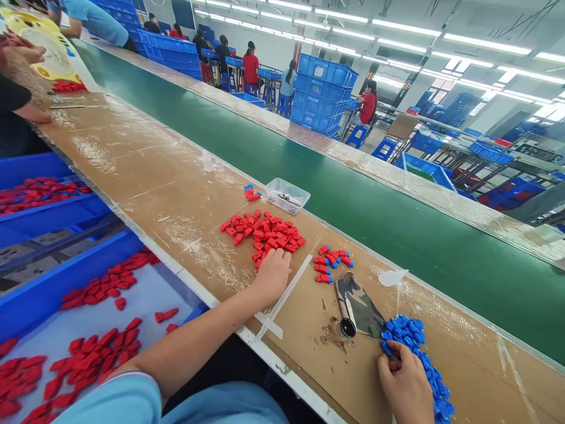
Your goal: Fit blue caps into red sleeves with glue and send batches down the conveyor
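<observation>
My left hand (273, 275) reaches into the near edge of a pile of small red plastic pieces (269, 229); its fingers bend down and their tips are hidden. At the lower right, my right hand (405, 380) has thumb and forefinger closed around a small blue piece (385, 348), beside a long heap of blue pieces (435, 377). Between the hands lie several red pieces with blue ends (332, 259). A small round container with a dark top (347, 327) stands by a camouflage-patterned cloth (364, 309), with brown stains around it.
A clear plastic tray (288, 196) sits by the green conveyor belt (379, 206). Blue bins with red pieces (101, 347) stand at my left. A co-worker's arm (26, 109) rests on the bench beyond. Stacked blue crates (320, 94) and seated people are across the belt.
</observation>
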Motion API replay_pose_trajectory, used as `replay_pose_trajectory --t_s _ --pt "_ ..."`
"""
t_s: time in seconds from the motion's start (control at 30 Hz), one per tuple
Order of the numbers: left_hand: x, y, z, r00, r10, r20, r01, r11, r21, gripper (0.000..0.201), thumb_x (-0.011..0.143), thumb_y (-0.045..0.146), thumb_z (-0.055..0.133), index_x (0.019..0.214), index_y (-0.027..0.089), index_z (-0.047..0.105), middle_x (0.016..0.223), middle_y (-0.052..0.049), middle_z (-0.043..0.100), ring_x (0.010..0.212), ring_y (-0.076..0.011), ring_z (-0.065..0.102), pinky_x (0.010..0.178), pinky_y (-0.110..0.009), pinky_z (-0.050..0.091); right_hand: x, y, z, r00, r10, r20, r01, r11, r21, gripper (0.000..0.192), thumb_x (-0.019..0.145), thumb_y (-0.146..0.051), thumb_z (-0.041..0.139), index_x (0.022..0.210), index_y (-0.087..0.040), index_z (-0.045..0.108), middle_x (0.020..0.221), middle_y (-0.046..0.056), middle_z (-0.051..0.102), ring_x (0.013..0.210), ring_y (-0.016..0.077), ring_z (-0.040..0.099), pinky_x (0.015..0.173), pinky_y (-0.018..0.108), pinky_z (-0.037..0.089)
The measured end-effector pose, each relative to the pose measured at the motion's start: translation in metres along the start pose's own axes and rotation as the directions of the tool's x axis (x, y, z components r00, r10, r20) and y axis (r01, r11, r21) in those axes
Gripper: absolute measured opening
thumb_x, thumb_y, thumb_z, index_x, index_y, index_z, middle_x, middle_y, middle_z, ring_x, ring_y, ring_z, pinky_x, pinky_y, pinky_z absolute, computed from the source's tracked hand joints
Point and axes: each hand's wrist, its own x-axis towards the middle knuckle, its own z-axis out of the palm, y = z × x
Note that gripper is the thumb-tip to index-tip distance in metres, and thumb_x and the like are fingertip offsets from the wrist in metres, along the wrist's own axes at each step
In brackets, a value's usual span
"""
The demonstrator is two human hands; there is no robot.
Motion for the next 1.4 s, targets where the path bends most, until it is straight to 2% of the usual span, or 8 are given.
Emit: replay_pose_trajectory --t_s 0.3,0.5,0.63,0.77,1.0,1.17,1.27,1.4 --pt "-0.015 -0.026 0.001 0.999 0.022 0.043 -0.023 0.999 0.030 0.030 0.081 -0.006 0.040 0.095 0.015 0.058 0.098 -0.012 0.057 0.096 -0.0267 0.051 0.086 -0.041 0.044 0.004 0.001 -0.008 0.994 -0.013 0.107 0.006 0.998 0.069 0.060 0.071 -0.072 0.041 0.084 -0.021 0.070 0.083 0.013 0.068 0.070 0.0277 0.065 0.067 0.043 0.053" --pt "-0.032 -0.030 -0.002 0.988 0.151 -0.021 -0.148 0.922 -0.358 0.017 0.086 0.005 0.047 0.091 0.017 0.057 0.094 -0.008 0.061 0.094 -0.0230 0.054 0.086 -0.039 0.047 -0.010 0.014 -0.020 0.957 0.124 0.262 -0.196 0.943 0.269 0.057 0.069 -0.071 0.058 0.091 -0.021 0.070 0.084 0.009 0.073 0.071 0.0243 0.068 0.060 0.032 0.056" --pt "-0.048 -0.019 0.004 0.981 0.194 -0.024 -0.153 0.685 -0.712 0.018 0.086 0.010 0.048 0.101 0.017 0.055 0.096 -0.006 0.064 0.088 -0.0170 0.062 0.081 -0.031 0.052 -0.022 -0.009 -0.023 0.987 0.074 0.144 -0.129 0.899 0.420 0.050 0.071 -0.068 0.062 0.084 -0.020 0.066 0.073 0.006 0.069 0.064 0.0198 0.065 0.056 0.028 0.054" --pt "-0.060 -0.006 0.015 0.972 0.235 0.013 -0.124 0.554 -0.823 0.019 0.086 0.011 0.048 0.103 0.016 0.056 0.100 -0.007 0.066 0.089 -0.0159 0.065 0.083 -0.030 0.054 -0.026 -0.025 -0.023 0.988 0.004 0.152 -0.086 0.837 0.541 0.045 0.079 -0.058 0.061 0.099 -0.018 0.066 0.078 0.006 0.069 0.061 0.0176 0.066 0.059 0.030 0.058" --pt "-0.070 0.014 0.021 0.951 0.296 0.087 -0.082 0.517 -0.852 0.023 0.088 0.016 0.048 0.108 0.017 0.059 0.097 -0.007 0.067 0.089 -0.0169 0.064 0.080 -0.028 0.054 -0.031 -0.037 -0.027 0.983 -0.071 0.167 -0.044 0.801 0.598 0.032 0.085 -0.045 0.060 0.105 -0.020 0.065 0.093 0.009 0.071 0.076 0.0200 0.070 0.073 0.034 0.059" --pt "-0.075 0.032 0.031 0.933 0.335 0.131 -0.067 0.519 -0.852 0.021 0.084 0.017 0.054 0.104 0.018 0.062 0.091 -0.005 0.063 0.082 -0.0159 0.060 0.073 -0.026 0.052 -0.028 -0.056 -0.031 0.977 -0.180 0.117 0.115 0.898 0.425 0.024 0.087 -0.039 0.057 0.100 -0.021 0.067 0.094 0.008 0.071 0.082 0.0188 0.068 0.072 0.031 0.057" --pt "-0.076 0.039 0.038 0.941 0.315 0.121 -0.075 0.545 -0.835 0.015 0.079 0.014 0.060 0.094 0.017 0.064 0.089 -0.005 0.062 0.080 -0.0158 0.059 0.070 -0.025 0.050 -0.025 -0.063 -0.033 0.964 -0.252 0.091 0.204 0.910 0.362 0.025 0.089 -0.034 0.053 0.105 -0.021 0.066 0.096 0.008 0.071 0.083 0.0179 0.067 0.071 0.029 0.056" --pt "-0.077 0.040 0.045 0.950 0.296 0.100 -0.063 0.496 -0.866 0.025 0.080 0.010 0.056 0.103 0.017 0.062 0.093 -0.005 0.064 0.084 -0.0163 0.061 0.077 -0.027 0.051 -0.023 -0.064 -0.032 0.952 -0.292 0.095 0.242 0.904 0.353 0.023 0.089 -0.032 0.053 0.104 -0.021 0.067 0.096 0.008 0.070 0.082 0.0180 0.068 0.069 0.028 0.056"
